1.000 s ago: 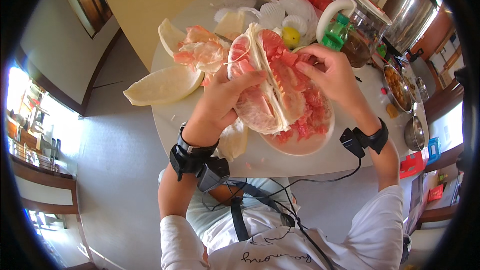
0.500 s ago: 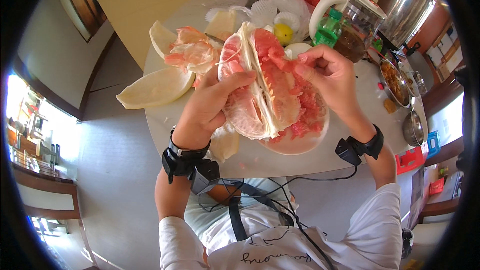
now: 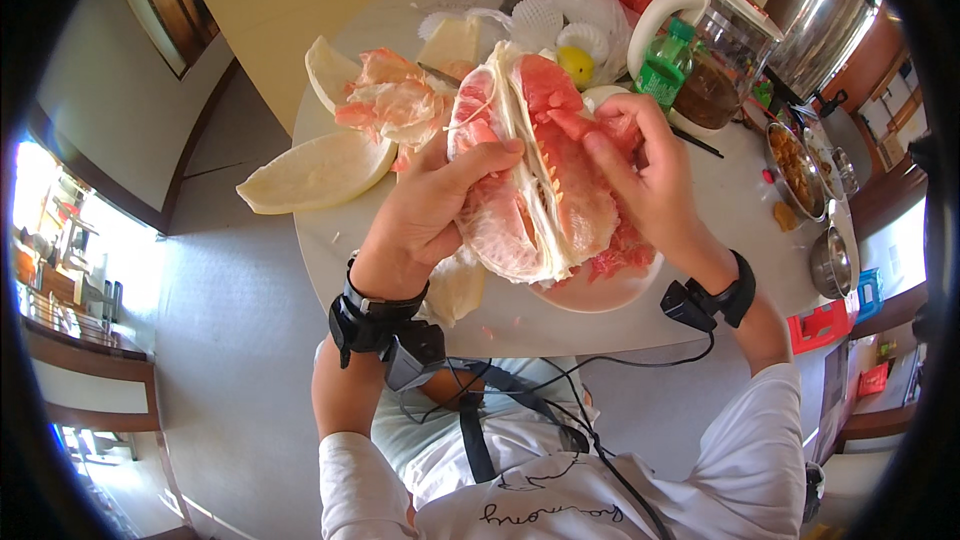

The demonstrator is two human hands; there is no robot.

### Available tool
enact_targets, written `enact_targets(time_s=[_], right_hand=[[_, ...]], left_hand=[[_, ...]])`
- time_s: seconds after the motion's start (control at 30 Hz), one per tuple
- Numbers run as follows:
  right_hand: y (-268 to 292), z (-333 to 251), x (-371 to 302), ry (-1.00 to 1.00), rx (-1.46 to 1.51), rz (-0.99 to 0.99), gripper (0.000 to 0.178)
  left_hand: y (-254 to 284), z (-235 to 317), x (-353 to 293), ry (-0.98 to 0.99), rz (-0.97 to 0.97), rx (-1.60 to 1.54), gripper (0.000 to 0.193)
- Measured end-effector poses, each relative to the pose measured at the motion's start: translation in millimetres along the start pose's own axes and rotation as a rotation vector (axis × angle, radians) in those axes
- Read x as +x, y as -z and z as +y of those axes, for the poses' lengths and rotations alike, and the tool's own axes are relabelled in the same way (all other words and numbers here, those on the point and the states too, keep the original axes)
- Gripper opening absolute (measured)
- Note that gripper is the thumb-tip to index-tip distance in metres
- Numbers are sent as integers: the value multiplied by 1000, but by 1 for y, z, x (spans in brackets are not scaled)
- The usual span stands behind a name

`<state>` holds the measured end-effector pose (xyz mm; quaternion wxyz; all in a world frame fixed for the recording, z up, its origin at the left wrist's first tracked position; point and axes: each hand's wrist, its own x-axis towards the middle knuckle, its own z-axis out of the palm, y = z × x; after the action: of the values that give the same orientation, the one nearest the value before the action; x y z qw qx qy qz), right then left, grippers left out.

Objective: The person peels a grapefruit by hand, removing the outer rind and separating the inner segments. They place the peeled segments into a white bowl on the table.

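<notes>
A large peeled pomelo (image 3: 498,225) with pink flesh, white pith and a row of pale seeds is held up above the table. My left hand (image 3: 420,202) grips its left side, the thumb lying on the flesh by the white core. On the right side, my right hand (image 3: 655,165) is closed with its fingers and thumb at a torn pink piece of pomelo flesh (image 3: 622,130) by the upper right edge. Below, a pale plate (image 3: 612,297) carries loose pink pulp (image 3: 625,252), partly hidden by the fruit.
Thick peel (image 3: 320,172) and stripped membranes (image 3: 385,100) lie on the table's left. Behind are a yellow fruit (image 3: 575,65), a green bottle (image 3: 665,65) and a glass jug (image 3: 712,80). Metal bowls (image 3: 830,260) stand at the right. Cables (image 3: 600,360) run between my wrist devices.
My right hand has shifted down and inward, its fingers now closer against the pomelo's flesh. The left hand keeps its hold. The whole view has shifted slightly.
</notes>
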<state>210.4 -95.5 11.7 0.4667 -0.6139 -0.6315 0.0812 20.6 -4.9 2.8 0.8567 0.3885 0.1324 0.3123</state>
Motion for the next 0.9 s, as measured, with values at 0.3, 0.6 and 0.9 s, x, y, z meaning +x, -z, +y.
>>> enact_targets(time_s=[0.3,0.6,0.9], right_hand=[[11,15,0,15,305,-35,20],[58,14,15,-235,337,-151,16],[17,6,4,222,-316,-331,28]], left_hand=[[2,3,-3,6,16,107,43],[23,24,-9,-136,210,108,41],[21,16,-6,-166,188,234,48]])
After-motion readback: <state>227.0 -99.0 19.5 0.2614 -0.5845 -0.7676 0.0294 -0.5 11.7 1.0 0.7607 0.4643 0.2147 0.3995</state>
